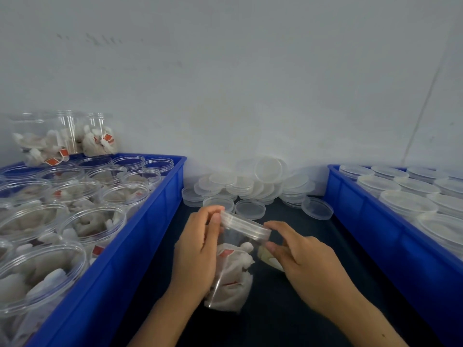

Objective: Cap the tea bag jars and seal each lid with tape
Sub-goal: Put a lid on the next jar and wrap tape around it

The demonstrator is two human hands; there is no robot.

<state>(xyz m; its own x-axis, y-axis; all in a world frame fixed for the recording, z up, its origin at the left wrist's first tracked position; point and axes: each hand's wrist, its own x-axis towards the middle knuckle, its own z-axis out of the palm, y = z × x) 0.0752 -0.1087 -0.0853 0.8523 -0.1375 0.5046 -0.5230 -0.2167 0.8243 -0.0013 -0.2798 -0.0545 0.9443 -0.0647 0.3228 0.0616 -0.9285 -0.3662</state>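
Jar [233, 266] tilted between both hands; left hand [198, 256] grips its side, right hand [300, 259] pinches tape [271, 260]

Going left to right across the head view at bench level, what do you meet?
Left blue crate of open tea bag jars → left hand → held jar with its lid on → right hand pinching a tape strip → right blue crate of capped jars.

Clear glossy plastic jar [240, 249] and lids [250, 186]; smooth blue plastic crates [140, 246]; matt dark tabletop [288, 309].
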